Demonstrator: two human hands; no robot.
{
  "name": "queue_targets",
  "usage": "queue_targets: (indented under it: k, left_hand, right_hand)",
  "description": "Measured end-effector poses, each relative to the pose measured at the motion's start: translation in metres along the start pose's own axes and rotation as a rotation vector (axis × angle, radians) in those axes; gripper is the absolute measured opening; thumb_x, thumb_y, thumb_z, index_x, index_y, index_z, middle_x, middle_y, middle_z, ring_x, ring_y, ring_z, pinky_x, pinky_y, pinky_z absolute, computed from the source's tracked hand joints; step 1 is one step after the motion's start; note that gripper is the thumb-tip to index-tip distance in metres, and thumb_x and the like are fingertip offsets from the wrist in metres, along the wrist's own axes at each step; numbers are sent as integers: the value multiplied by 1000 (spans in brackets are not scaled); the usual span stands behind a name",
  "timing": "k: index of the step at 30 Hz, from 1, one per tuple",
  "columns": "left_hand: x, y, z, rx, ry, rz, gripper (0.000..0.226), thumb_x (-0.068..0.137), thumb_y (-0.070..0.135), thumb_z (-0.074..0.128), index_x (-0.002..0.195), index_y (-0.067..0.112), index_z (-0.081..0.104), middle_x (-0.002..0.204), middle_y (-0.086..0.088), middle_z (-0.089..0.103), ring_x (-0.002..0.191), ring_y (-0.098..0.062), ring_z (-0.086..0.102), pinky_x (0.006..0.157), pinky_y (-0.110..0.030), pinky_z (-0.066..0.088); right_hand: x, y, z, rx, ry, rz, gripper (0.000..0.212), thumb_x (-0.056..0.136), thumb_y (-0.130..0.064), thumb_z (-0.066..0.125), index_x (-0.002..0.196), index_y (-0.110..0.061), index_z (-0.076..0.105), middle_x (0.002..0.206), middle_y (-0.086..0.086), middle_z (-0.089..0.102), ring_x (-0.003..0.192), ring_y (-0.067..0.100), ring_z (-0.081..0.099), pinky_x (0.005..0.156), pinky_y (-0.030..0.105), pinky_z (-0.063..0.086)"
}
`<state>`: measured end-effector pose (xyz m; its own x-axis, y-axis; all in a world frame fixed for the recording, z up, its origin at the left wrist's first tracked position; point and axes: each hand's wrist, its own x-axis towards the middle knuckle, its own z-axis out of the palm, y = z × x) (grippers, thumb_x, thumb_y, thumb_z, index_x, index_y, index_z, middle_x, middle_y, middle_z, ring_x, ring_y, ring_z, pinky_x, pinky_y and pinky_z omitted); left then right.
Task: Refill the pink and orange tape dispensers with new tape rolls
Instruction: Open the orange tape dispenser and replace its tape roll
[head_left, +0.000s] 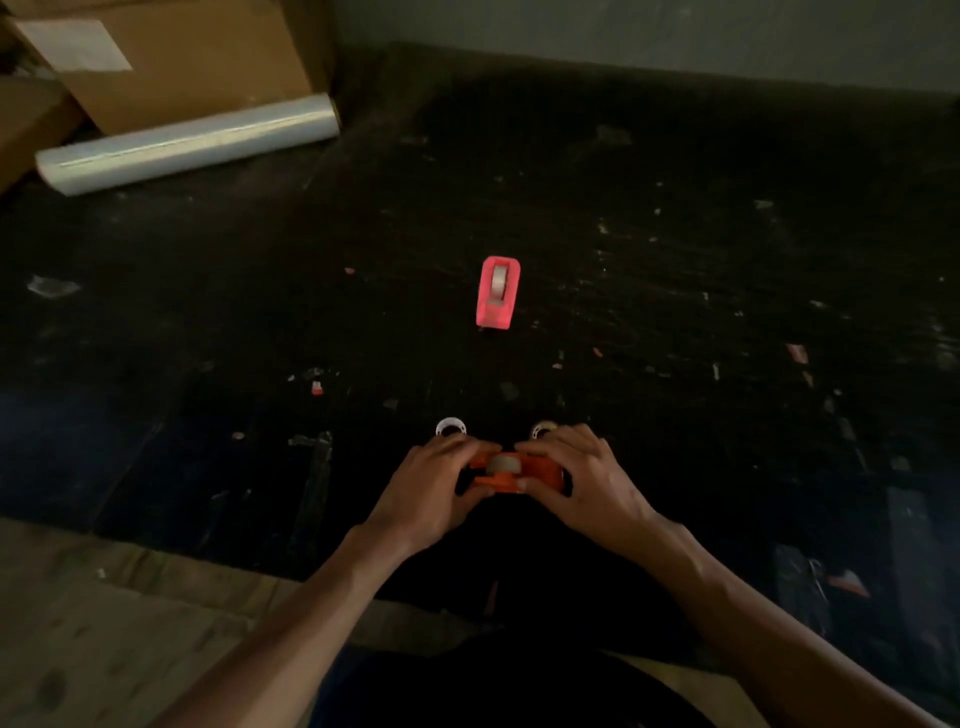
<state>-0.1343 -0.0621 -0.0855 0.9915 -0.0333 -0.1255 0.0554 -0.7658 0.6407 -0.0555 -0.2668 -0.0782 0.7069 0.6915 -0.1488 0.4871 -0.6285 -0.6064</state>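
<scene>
Gripping the orange plastic tape dispenser (511, 473) near the dark table's (675, 260) front edge, left hand (431, 486) and right hand (587, 480) should press its roll (503, 464) level; the pink dispenser (497, 299), well beyond, already looks loaded.

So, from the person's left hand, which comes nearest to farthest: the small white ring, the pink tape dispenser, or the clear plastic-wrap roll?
1. Small white ring, just beyond the left hand.
2. Pink tape dispenser, mid-table ahead.
3. Clear plastic-wrap roll, far left by boxes.

Dim, littered black floor (675, 234) meets grey wall (623, 31).
</scene>
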Motion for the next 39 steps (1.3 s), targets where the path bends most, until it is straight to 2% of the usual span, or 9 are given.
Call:
queue_targets:
  k: [5,10,17,22,27,30,35,39]
  left_hand:
    - [1,2,-3,6,-5,3,39,90,42,62,127,32,61,125,10,65,115,-7,56,98,-39,47]
    - [2,1,-3,6,-9,-16,40,89,43,63,128,33,59,125,11,64,118,-7,54,100,-42,47]
    - [4,1,-2,44,-21,-26,44,88,35,68,130,33,58,128,9,62,120,-11,54,101,-44,46]
    - [4,1,-4,35,-39,-27,42,87,33,69,128,34,59,124,10,63,116,-8,54,100,-39,47]
    - [7,3,-7,42,-76,-47,43,88,32,70,129,33,58,127,9,60,117,-7,53,97,-25,41]
    - [7,3,-7,44,-70,-46,44,87,33,70,129,33,58,126,10,61,116,-7,53,95,-25,42]
    - [8,3,-7,44,-60,-30,45,85,28,71,128,31,60,125,6,63,116,-12,56,99,-34,46]
    - [7,3,-8,59,-68,-36,46,86,30,70,131,29,58,126,5,62,115,-12,55,99,-35,46]
  right_hand:
    - [4,-9,5,-93,28,0,37,92,-55,52,125,-39,57,121,-9,52,111,9,45,96,31,36]
    - [5,-12,5,-82,70,-2,26,92,-48,57,115,-38,61,116,-11,56,110,9,49,96,34,39]
    - [5,-17,3,-57,66,52,31,88,-59,54,110,-39,62,115,-14,57,109,7,48,98,34,38]
    - [7,-21,5,-105,70,52,39,86,-66,50,112,-39,61,114,-13,57,108,7,47,95,32,38]
    - [9,-22,5,-95,66,-9,25,92,-47,56,115,-37,61,112,-12,57,106,7,50,93,30,40]
    - [10,-24,5,-22,65,2,17,91,-39,62,108,-36,63,107,-13,59,102,5,51,91,28,42]
    - [13,-31,0,228,54,123,7,91,-26,66,95,-32,65,97,-16,60,94,-1,54,76,14,43]
    - [14,-36,-2,381,75,198,12,91,-18,66,93,-30,67,96,-12,66,89,2,63,74,17,50]
